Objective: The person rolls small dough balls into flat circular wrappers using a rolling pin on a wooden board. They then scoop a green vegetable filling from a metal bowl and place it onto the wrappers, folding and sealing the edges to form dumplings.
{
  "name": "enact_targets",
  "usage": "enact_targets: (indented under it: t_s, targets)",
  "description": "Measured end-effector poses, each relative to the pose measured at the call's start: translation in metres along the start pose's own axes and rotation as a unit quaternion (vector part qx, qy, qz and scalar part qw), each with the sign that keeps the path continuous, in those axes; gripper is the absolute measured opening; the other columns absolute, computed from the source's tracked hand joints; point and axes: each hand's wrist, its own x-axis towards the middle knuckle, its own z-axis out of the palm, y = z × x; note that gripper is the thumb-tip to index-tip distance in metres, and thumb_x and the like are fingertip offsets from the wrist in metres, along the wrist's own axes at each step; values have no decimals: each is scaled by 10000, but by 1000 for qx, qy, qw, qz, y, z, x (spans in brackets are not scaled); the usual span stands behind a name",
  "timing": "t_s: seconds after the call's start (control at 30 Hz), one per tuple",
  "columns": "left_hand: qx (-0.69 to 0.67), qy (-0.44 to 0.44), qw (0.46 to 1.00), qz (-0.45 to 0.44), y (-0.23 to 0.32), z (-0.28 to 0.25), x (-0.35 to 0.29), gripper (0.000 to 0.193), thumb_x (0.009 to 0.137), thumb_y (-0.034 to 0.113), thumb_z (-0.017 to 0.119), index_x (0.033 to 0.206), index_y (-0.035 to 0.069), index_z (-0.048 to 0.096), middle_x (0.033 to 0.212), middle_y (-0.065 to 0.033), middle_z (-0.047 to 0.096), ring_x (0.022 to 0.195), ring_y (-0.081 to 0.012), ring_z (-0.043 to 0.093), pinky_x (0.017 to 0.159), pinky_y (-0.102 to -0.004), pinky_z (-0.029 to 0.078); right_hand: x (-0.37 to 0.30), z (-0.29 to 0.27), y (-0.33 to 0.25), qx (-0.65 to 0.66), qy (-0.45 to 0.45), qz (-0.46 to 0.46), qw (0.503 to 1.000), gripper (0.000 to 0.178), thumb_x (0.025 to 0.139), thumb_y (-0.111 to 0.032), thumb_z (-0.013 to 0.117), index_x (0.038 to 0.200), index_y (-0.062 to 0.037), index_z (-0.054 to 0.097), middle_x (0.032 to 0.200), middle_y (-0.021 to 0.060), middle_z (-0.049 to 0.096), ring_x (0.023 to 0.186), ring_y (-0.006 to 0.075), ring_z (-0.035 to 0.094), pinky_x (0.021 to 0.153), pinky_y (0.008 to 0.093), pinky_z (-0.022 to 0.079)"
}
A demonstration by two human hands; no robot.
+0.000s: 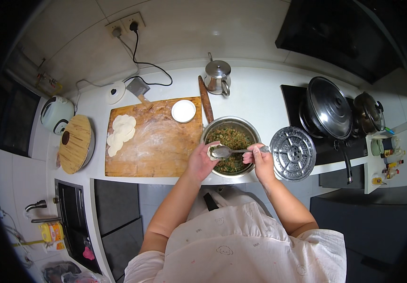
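Note:
In my left hand (200, 161) lies a round dough wrapper (211, 150) with some green filling on it, cupped in the palm over the near left rim of a steel bowl. My right hand (261, 161) grips the handle of a metal spoon (222, 151), whose bowl rests at the wrapper. Chopped green and brown filling (232, 134) fills much of the steel bowl (254, 128) beneath both hands. Left of it, several flat dough wrappers (121, 133) overlap on a floured wooden board (165, 162). A small white dish (183, 111) stands at the board's far right corner.
A rolling pin (206, 100) and a steel pot (217, 75) stand behind the bowl. To the right are a perforated steamer plate (293, 153) and a lidded wok (328, 106) on the black stove. A dough scraper (138, 87) and wooden-lidded container (77, 141) are at left.

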Motion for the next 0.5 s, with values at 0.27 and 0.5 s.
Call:
enact_targets:
  t_s: [0.27,0.5]
  targets:
    - [-32,-12,999,26,5,-17,6,535,997,360,316,1253,-85,468,1235,-207,554,1178,-302,512,1046,-425,384,9,-10,-1,48,61,-1,997,260,1020,-275,367,1006,-34,464,776,159,637,623,175,629,603,286,556]
    - [-34,9,999,15,0,-5,4,540,995,376,316,1256,-70,472,1233,-202,558,1161,-291,525,1036,-423,392,11,12,6,120,76,38,989,256,1009,-280,409,993,-31,469,783,165,645,625,191,637,597,289,555]
